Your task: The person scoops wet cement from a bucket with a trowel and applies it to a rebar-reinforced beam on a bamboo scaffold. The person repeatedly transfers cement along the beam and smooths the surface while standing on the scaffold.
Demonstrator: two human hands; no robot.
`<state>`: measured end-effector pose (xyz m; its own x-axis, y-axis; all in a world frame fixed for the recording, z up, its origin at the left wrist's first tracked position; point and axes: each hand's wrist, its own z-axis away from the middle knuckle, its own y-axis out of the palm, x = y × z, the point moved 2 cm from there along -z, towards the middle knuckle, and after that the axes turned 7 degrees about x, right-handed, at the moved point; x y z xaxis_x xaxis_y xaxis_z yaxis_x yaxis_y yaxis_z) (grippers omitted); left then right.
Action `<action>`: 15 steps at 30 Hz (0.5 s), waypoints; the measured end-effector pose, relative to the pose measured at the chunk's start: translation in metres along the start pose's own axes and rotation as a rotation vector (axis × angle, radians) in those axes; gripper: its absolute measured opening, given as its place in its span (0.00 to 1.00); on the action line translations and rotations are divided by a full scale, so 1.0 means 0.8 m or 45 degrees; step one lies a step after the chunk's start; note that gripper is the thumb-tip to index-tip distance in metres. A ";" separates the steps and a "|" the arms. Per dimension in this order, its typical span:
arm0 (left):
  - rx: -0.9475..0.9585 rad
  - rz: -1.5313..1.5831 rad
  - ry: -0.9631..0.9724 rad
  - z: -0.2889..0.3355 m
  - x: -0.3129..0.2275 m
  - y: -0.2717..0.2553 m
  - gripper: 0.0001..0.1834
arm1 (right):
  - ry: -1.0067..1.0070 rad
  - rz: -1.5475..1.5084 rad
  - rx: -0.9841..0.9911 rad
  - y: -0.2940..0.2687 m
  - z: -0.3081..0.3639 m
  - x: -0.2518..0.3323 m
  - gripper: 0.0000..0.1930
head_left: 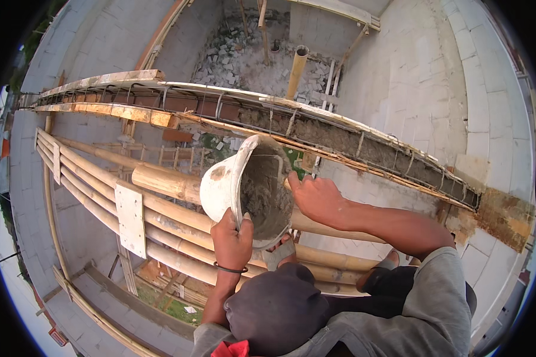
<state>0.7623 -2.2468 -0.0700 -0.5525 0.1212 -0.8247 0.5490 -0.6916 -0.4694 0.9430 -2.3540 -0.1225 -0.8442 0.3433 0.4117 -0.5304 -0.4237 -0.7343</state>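
Note:
A white bucket (217,187), caked with grey, tilts with its mouth turned to the right. Wet concrete (262,193) coats its inside, and a thin pale bar shows near the upper wall. My left hand (232,238), a dark band on its wrist, grips the near rim with the thumb over the edge. At the bucket's right side my right hand (317,199) has its fingers curled at the rim; their tips are partly hidden. Just beyond the bucket runs a long narrow formwork trough (363,143), with concrete in its right stretch and bare steel bars to the left.
Bamboo poles (178,223) form a platform under my sandalled feet (280,253), with gaps and a drop beneath. A pale board (130,219) lies across them. An upright bamboo post (296,71) stands beyond the trough. Block walls (482,113) rise around; rubble (220,65) covers the ground below.

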 end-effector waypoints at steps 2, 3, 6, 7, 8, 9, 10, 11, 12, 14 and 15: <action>0.043 -0.041 0.068 0.005 0.001 0.005 0.07 | 0.030 -0.198 0.289 0.009 -0.030 -0.005 0.22; 0.066 -0.057 0.092 0.010 0.003 0.007 0.08 | -0.007 -0.183 0.348 0.009 -0.038 -0.012 0.22; 0.159 -0.046 0.103 0.020 0.020 0.006 0.11 | -0.069 -0.151 0.578 0.011 -0.050 -0.038 0.24; 0.186 -0.040 0.110 0.021 0.027 0.000 0.11 | -0.135 -0.315 0.685 0.012 -0.053 -0.041 0.24; 0.188 -0.010 0.116 0.021 0.034 -0.007 0.11 | -0.193 -0.467 0.787 0.016 -0.051 -0.042 0.23; 0.163 0.076 0.121 0.018 0.041 -0.015 0.11 | -0.204 -0.583 0.839 0.017 -0.051 -0.042 0.22; 0.136 0.171 0.109 0.016 0.048 -0.023 0.10 | -0.130 -0.717 0.864 0.021 -0.047 -0.039 0.20; 0.112 0.279 0.097 0.018 0.053 -0.031 0.10 | -0.162 -0.792 0.909 0.026 -0.045 -0.031 0.20; 0.118 0.290 0.020 0.019 0.057 -0.036 0.09 | -0.192 -0.859 0.919 0.030 -0.042 -0.021 0.20; 0.029 0.384 0.015 0.018 0.062 -0.041 0.07 | -0.138 -1.145 1.035 0.038 -0.035 0.001 0.18; -0.020 0.420 0.009 0.018 0.064 -0.041 0.07 | -0.140 -1.214 1.002 0.038 -0.030 0.010 0.17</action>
<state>0.7071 -2.2281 -0.0919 -0.3390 -0.1025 -0.9352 0.7073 -0.6832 -0.1816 0.9223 -2.3440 -0.1548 -0.0782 0.7342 0.6744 -0.8060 -0.4447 0.3907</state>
